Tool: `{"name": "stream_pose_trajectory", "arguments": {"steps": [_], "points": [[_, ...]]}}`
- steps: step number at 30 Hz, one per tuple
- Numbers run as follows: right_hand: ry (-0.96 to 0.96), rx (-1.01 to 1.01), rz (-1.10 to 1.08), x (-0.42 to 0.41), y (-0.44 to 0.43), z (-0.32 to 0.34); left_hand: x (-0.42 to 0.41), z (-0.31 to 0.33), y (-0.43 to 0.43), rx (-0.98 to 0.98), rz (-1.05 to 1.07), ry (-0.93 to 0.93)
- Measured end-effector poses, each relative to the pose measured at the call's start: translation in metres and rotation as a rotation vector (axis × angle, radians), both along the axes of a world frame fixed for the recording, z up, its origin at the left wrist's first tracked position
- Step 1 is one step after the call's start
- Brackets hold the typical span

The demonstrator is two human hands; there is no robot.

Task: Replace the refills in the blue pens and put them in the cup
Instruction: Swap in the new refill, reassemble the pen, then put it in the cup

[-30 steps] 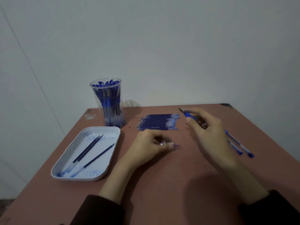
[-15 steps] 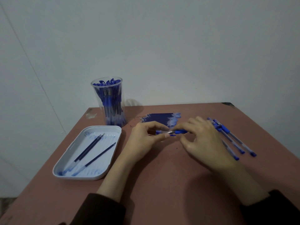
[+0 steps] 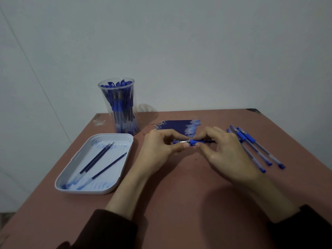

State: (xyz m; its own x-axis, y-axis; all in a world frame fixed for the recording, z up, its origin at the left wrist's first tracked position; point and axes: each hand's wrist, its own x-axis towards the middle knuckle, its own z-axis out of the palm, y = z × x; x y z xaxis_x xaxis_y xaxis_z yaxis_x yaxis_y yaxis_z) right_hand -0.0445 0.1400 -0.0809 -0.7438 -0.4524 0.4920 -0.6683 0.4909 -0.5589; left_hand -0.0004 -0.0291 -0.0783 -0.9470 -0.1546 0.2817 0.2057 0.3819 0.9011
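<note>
- Head view, nearest: two dark sleeves [image 3: 111, 229] over the near edge of the reddish table [image 3: 179, 186].
- Mid-table, the left hand [image 3: 158, 150] and right hand [image 3: 226, 151] meet, fingers curled, together pinching one blue pen [image 3: 194, 141] that lies level between them. The left hand holds the tip end and the right holds the blue grip.
- By the left edge sits one white tray [image 3: 93, 192] holding three refills [image 3: 97, 159].
- Toward the right edge, three capped pens [image 3: 250, 139] lie side by side, just beside the right hand.
- Beyond the hands is one neat row of refills [image 3: 177, 125], too many to count.
- At the far-left corner, one clear cup [image 3: 118, 97] stands upright, packed with blue pens.
</note>
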Motion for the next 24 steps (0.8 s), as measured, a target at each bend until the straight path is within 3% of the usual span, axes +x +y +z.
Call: {"name": "stream_pose_trajectory", "arguments": {"steps": [18, 21, 24], "points": [[-0.03, -0.036, 0.032, -0.002, -0.005, 0.0, -0.004, -0.004, -0.003, 0.01, -0.002, -0.005], [-0.051, -0.127, 0.027, -0.002, -0.008, -0.001, -0.005, -0.001, 0.0, 0.11, 0.021, 0.026], [-0.035, -0.178, 0.025, -0.002, -0.012, -0.002, -0.005, 0.001, 0.004, 0.383, 0.023, 0.051]]}}
